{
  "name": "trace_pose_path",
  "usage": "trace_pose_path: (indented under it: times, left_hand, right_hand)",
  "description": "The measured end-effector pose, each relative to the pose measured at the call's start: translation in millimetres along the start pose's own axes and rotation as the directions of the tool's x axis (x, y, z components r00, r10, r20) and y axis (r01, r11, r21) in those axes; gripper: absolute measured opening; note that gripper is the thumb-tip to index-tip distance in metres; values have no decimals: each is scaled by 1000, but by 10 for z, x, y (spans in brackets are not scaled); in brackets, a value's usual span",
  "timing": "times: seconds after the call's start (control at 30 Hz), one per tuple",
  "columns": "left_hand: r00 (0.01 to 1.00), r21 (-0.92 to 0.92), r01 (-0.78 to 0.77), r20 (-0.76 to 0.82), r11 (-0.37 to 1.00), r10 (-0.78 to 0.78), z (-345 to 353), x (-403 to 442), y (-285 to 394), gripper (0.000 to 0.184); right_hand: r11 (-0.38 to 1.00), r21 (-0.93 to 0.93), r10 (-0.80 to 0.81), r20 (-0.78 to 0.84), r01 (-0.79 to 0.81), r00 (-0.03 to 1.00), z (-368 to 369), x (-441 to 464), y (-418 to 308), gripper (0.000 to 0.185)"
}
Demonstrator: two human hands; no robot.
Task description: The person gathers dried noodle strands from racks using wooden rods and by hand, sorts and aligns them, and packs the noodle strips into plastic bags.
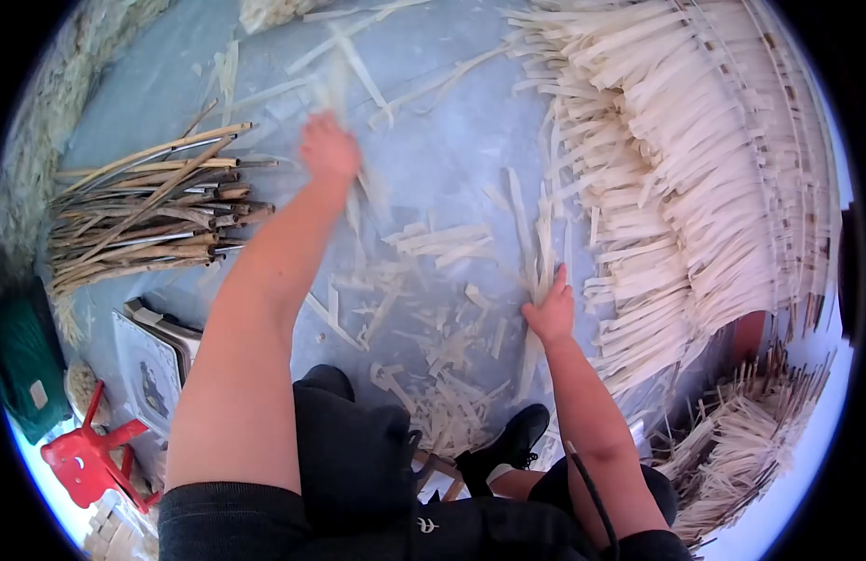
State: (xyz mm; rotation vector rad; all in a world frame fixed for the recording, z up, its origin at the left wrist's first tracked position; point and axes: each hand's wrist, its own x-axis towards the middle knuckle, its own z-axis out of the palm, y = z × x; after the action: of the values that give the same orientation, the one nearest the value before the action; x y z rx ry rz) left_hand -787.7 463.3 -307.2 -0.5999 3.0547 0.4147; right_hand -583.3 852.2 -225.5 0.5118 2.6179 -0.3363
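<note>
Seemingly you are handling strips [543, 232], right hand [551, 316] touching, left hand [330, 150] blurring; I cannot tell either grip; next is needing steadiness.

Sticks [162, 210] lie left on the floor [433, 159], layered strips [662, 178] right — loose strips [442, 241] between.

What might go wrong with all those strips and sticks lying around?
The black shoe is right by the loose strip scraps, so it might slip on them.

The bundled sticks have ends pointing toward the left arm, so they might scratch it.

The right hand is at some long pale strips; if their edges are sharp, a finger might get nicked.
</note>
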Motion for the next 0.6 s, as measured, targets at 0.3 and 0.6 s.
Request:
trace_pose_path:
  times: [0.3,0.6]
  left_hand:
    - [708,-447,-481,309,754,635,-262,-2048,553,77]
    - [276,-495,-14,833,869,479,-753,-2139,764,78]
  right_hand:
    - [817,574,-15,-68,52,998,479,-131,-301,84]
    - [574,816,-167,193,-64,967,324,-422,-433,72]
